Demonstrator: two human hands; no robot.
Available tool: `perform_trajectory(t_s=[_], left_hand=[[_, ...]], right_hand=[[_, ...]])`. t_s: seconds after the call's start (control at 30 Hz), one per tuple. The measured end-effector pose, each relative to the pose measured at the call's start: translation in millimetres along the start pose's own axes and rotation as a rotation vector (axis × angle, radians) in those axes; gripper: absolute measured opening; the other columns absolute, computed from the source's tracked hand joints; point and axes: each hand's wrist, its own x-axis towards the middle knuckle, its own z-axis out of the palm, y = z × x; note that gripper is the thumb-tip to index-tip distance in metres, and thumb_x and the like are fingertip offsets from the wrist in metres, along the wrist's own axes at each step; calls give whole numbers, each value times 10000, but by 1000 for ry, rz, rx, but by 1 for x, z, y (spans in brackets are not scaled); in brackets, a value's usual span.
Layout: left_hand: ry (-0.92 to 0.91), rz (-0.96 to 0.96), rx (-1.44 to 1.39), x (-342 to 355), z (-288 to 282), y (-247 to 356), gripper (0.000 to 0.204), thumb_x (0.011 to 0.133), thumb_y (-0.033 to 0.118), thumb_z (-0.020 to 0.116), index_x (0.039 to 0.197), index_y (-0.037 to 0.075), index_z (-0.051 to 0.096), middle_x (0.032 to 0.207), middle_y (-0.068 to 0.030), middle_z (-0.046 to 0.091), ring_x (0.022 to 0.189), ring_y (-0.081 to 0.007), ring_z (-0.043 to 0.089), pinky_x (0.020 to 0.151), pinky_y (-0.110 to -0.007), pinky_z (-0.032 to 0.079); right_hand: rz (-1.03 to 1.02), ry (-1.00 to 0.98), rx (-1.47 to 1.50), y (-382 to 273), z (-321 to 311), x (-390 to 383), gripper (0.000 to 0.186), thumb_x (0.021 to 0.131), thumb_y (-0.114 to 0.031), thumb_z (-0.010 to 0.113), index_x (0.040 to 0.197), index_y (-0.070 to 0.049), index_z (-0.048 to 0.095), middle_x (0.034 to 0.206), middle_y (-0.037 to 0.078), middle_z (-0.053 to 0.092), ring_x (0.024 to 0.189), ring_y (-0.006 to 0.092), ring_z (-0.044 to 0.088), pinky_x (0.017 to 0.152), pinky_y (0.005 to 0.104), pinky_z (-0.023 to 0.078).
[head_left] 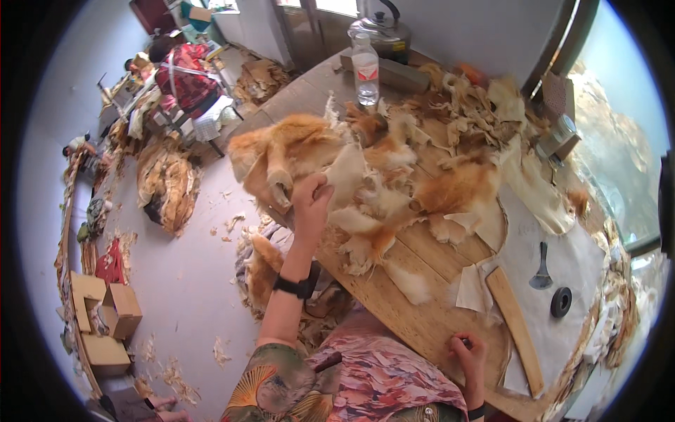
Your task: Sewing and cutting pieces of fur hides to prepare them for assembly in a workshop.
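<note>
My left hand (pixel 311 200) is closed at the near edge of an orange fur pelt (pixel 299 144), with the pale skin side turned up beside the fist. The pelt lies bunched at the wooden table's left edge. More orange and white fur pieces (pixel 453 186) spread to its right. Low over the near part of the wooden table (pixel 439 271), my right hand (pixel 467 352) is curled round something small and dark, mostly hidden by the fingers. A flat wooden strip (pixel 515 330) lies to the right of that hand, partly on a pale sheet (pixel 562 257).
On the sheet are a dark flared-blade tool (pixel 541 269) and a black ring (pixel 561 302). A clear bottle (pixel 365 70) and a kettle (pixel 383 32) stand at the back; a glass jar (pixel 557 137) is far right. Another person (pixel 188 77) sits far left. Cardboard boxes (pixel 121 309) line the left wall.
</note>
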Motion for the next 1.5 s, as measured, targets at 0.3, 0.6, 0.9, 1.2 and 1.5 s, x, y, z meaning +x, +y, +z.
perform_trajectory(t_s=[0.3,0.6,0.9,1.2,1.5], left_hand=[[-604,606,303,-74,5,13,202,703,-88,627,868,28,619,1015,-98,629,991,-312,591,842,-381,489],[-480,324,197,-85,9,3,354,653,-101,644,975,35,592,1075,-131,593,1017,-315,566,885,-389,459],[-471,926,777,-89,24,29,263,757,52,627,1019,53,621,979,-113,616,983,-298,586,854,-429,455],[-217,-412,-699,-27,7,31,153,916,24,571,1064,2,603,990,-54,671,891,-162,651,787,-278,529],[-248,-616,-855,-34,5,54,293,893,6,580,1183,-34,575,1115,-113,657,995,-209,655,877,-340,532]], right_hand=[[64,127,26,-3,17,4,90,867,-117,667,852,-29,658,665,8,619,547,66,571,505,204,445],[-2,238,-77,-8,20,2,104,844,-122,691,819,-24,665,586,-5,598,503,52,560,492,210,435],[-102,259,-283,-1,22,-2,121,808,-110,712,897,-42,669,624,35,628,570,108,622,542,251,481],[-167,-131,-151,-73,83,32,495,816,-95,711,1267,-32,519,885,66,639,775,116,623,680,255,511],[-118,-749,162,-146,95,55,541,827,-144,738,1304,-16,520,1203,99,604,1064,186,602,891,295,490]])
